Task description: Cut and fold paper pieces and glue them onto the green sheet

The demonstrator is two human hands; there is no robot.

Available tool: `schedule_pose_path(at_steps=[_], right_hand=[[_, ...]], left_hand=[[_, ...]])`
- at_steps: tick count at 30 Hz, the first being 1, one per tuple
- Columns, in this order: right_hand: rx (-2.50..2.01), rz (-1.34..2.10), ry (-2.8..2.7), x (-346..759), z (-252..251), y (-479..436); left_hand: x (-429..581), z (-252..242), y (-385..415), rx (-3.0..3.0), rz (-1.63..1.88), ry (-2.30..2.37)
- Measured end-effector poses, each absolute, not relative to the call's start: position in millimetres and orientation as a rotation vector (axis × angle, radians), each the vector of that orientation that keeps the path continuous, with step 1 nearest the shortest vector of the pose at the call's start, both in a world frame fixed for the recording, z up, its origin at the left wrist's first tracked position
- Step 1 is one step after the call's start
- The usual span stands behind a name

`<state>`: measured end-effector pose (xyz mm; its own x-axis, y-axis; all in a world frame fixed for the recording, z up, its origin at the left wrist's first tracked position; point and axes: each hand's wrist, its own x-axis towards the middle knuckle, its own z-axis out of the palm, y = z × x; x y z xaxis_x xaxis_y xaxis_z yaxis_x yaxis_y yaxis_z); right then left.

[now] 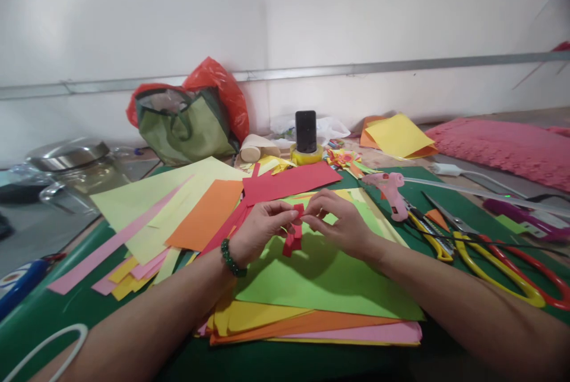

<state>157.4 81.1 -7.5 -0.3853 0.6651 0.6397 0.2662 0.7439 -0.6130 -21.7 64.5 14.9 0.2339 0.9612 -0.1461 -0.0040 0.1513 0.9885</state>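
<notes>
Above a stack of coloured paper topped by a light green sheet (312,284), both hands meet around a small folded red paper piece (293,244). My left hand (267,224), with a green bead bracelet (231,258) at its wrist, pinches the upper part of the red paper. Thumb and fingertips of my right hand (336,221) are pressed together at the paper's right edge. Whether they grip the paper too is partly hidden. Just behind the hands lies a wide red paper sheet (291,183). An orange sheet (207,212) and pale yellow sheets are to the left.
On the right are a pink glue gun (392,192), a cutter (430,233) and large scissors (485,257). A phone (306,132) stands on a yellow tape roll (307,156) at the back. A green bag (182,126) and a glass jug (80,171) stand left.
</notes>
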Motion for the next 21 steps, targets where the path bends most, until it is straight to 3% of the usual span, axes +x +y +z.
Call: schedule_pose_path(at_steps=[4, 10, 21], right_hand=[[-0.904, 0.958, -1.759, 155, -2, 79], [-0.960, 1.195, -1.659, 156, 2, 81], [-0.864, 1.084, -1.722, 161, 12, 80]], left_hand=[[-20, 16, 62, 1.363, 0.934, 1.101], [-18, 16, 58, 1.603, 0.948, 1.129], [-20, 14, 57, 1.675, 0.960, 1.064]])
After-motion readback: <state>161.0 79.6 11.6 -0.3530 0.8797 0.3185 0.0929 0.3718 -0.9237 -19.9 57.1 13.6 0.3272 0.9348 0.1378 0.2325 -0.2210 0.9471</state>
